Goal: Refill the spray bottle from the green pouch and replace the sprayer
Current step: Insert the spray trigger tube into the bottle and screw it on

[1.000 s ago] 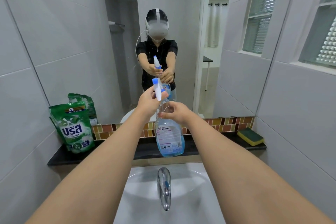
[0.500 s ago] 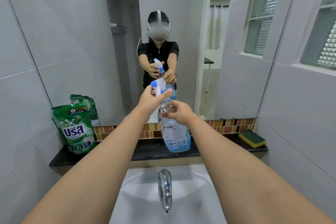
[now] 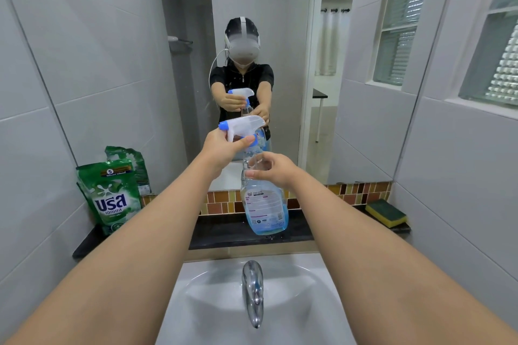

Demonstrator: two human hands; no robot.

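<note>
We grip the sprayer (image 3: pixel 241 126) in our left hand (image 3: pixel 224 145), directly above our right hand (image 3: pixel 273 169) clasping the spray bottle (image 3: pixel 263 202) neck; unscrewing seems underway, so next we lift it clear.

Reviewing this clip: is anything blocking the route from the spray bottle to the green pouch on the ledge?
Nothing visible does. The spray bottle is held above the dark ledge by the right hand, the left hand is on the sprayer, and the ledge between it and the green pouch is bare.

Bare forearms, no sleeves reaching them, mirror reflection showing black short-sleeved zip-neck top, white headset with strap and cable
</note>
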